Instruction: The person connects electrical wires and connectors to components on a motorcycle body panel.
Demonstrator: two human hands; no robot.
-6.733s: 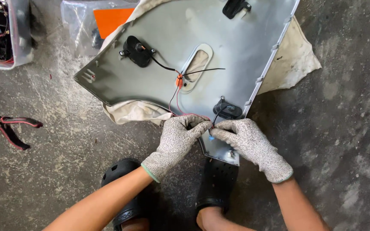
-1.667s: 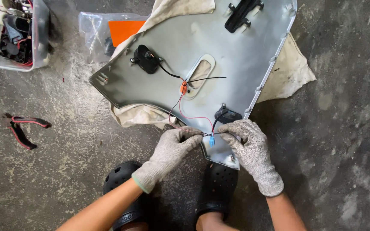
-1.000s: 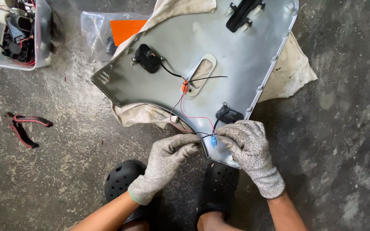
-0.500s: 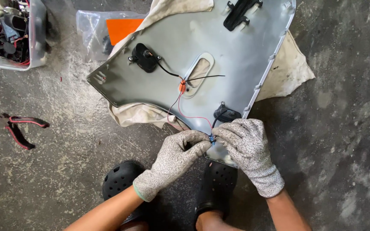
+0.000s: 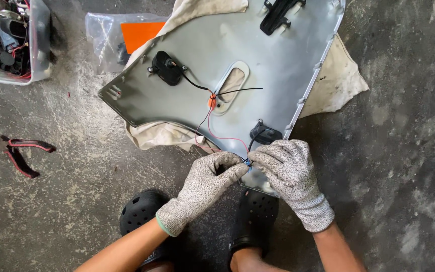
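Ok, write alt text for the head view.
Two gloved hands, left hand and right hand, pinch a small blue connector on wires at the near edge of a grey panel lying on a cloth on concrete. Red-handled pliers lie to the left.

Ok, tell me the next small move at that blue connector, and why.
Probably press the blue connector closed over the wire ends. Both gloved hands, the left hand and the right hand, meet fingertip to fingertip at it, by the near corner of the grey panel, and the red wire and a black wire run down to that spot. Whether it is already seated is hidden.
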